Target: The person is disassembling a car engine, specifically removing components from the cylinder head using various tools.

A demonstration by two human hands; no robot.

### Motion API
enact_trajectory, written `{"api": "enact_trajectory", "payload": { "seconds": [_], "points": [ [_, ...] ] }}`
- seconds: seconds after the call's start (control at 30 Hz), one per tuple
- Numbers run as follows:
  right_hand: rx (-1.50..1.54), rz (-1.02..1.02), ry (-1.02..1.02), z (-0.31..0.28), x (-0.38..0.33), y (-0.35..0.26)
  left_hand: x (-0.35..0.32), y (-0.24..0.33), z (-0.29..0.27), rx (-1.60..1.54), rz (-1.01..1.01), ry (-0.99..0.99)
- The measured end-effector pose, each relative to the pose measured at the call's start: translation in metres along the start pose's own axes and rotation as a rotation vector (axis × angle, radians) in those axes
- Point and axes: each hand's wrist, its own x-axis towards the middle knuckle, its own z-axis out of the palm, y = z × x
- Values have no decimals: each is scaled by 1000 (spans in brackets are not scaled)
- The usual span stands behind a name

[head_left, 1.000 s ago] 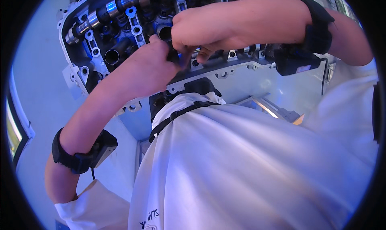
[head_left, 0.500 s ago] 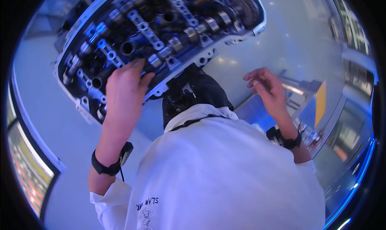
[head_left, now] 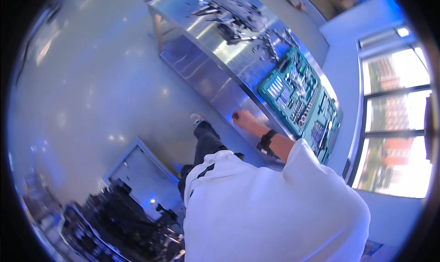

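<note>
My right hand [head_left: 245, 120] hangs beside the front edge of a metal workbench [head_left: 201, 51], its fingers curled in. A dark gap shows between them, and I make out no object there. A black band [head_left: 268, 140] circles that wrist. On the bench nearest this hand lies an open green tool case [head_left: 298, 129] with rows of sockets, bits and other tools. My left hand is out of view. The engine [head_left: 114, 216], dark with a pale rim, stands at the lower left, away from my right hand.
A large grey engine part [head_left: 240, 8] and several loose metal parts [head_left: 272, 46] lie toward the bench's far end. A grey panel or tray [head_left: 146, 175] extends beside the engine. Windows [head_left: 394, 115] line the right wall. My foot [head_left: 197, 119] is on the shiny floor.
My view and body have turned from the engine to the workbench. The engine is now at the lower left. My left hand has left the view; my right hand's fingers have curled in.
</note>
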Motion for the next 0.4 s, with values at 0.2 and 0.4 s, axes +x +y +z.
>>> {"api": "enact_trajectory", "payload": {
  "seconds": [0.2,0.4],
  "points": [
    [242,84,409,-78,127,92,4,223,94,-428,-50,-263],
    [242,236,625,-159,293,161,-26,395,142,-383,381,-880]
  ]
}}
